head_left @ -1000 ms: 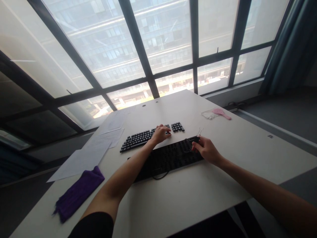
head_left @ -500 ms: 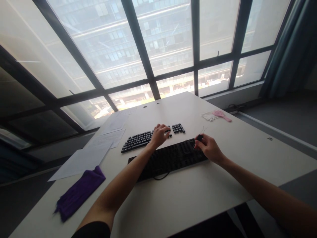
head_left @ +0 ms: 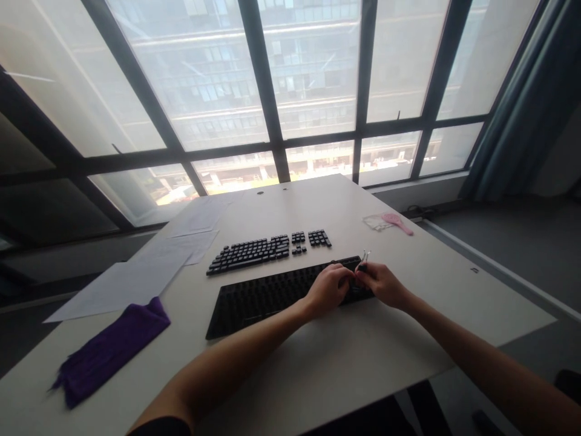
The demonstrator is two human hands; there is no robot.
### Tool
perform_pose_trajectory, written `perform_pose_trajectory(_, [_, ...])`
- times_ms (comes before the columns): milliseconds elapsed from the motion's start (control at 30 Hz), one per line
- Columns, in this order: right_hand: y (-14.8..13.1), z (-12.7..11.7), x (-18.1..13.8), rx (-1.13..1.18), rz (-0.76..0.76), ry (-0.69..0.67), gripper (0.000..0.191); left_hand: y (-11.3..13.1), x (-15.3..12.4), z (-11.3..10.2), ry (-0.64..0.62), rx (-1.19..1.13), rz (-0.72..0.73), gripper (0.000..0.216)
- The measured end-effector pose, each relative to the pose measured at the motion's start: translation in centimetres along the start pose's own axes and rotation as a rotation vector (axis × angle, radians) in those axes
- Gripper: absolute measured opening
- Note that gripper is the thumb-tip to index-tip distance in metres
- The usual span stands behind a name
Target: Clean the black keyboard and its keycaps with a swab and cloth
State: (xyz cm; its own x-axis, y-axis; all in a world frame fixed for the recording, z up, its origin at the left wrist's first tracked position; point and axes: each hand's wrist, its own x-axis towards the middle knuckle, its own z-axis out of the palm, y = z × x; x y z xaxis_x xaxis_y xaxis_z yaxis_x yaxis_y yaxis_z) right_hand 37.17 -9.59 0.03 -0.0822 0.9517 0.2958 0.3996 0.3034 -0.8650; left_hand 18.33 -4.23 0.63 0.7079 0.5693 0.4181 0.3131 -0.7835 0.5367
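A black keyboard (head_left: 263,297) without keycaps lies across the desk in front of me. Over its right end, my right hand (head_left: 381,283) pinches a wire keycap puller (head_left: 363,265) by its dark body, the thin prongs pointing up. Close beside it, almost touching, my left hand (head_left: 330,286) has its fingers closed together; whatever they hold is hidden. Behind the keyboard, loose black keycaps (head_left: 254,253) are laid out in keyboard order, with smaller groups of keycaps (head_left: 319,238) to the right.
White paper sheets (head_left: 131,289) and a folded purple cloth (head_left: 113,351) lie on the left of the white desk (head_left: 308,375). A pink hairbrush-shaped object (head_left: 398,223) rests by a clear plastic bag (head_left: 376,222) at the right. Large windows stand beyond the desk.
My left hand has come from the laid-out keycaps back to the right hand, over the keyboard's right end. The right hand still holds the keycap puller. The view has shifted slightly.
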Motion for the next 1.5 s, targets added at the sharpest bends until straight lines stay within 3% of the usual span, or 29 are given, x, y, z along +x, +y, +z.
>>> perform_pose_trajectory(267, [-0.4, 0.0, -0.3, -0.078, -0.037, -0.117, 0.024, -0.7, -0.5, 0.8, 0.002, -0.043, -0.007, 0.027])
perform_pose_trajectory(500, [-0.8, -0.4, -1.7, -0.196, -0.221, -0.155, 0.022, -0.5, -0.6, 0.9, -0.013, -0.018, 0.032, 0.025])
perform_pose_trajectory(700, [0.4, -1.4, -2.0, -0.121, -0.169, -0.057, 0.018, 0.2, -0.9, 0.6, -0.055, 0.025, 0.062, 0.023])
perform_pose_trajectory(933, [0.8, -1.5, -1.6, -0.051, -0.116, -0.058, 0.016, -0.1, -0.6, 0.3, -0.139, 0.027, 0.093, 0.026])
perform_pose_trajectory(1167, [0.1, -3.1, 1.0, 0.005, 0.006, -0.386, 0.016, -0.6, -0.5, 0.4, -0.161, 0.023, 0.079, 0.026])
perform_pose_trajectory(1233, [0.0, -3.0, 1.4, 0.009, 0.002, -0.424, 0.016, -0.7, -0.5, 0.4, -0.153, 0.028, 0.058, 0.025])
perform_pose_trajectory(1500, [2.0, -0.8, 0.2, 0.103, -0.024, -0.123, 0.015, -0.9, -0.4, 0.7, -0.152, 0.009, 0.053, 0.026])
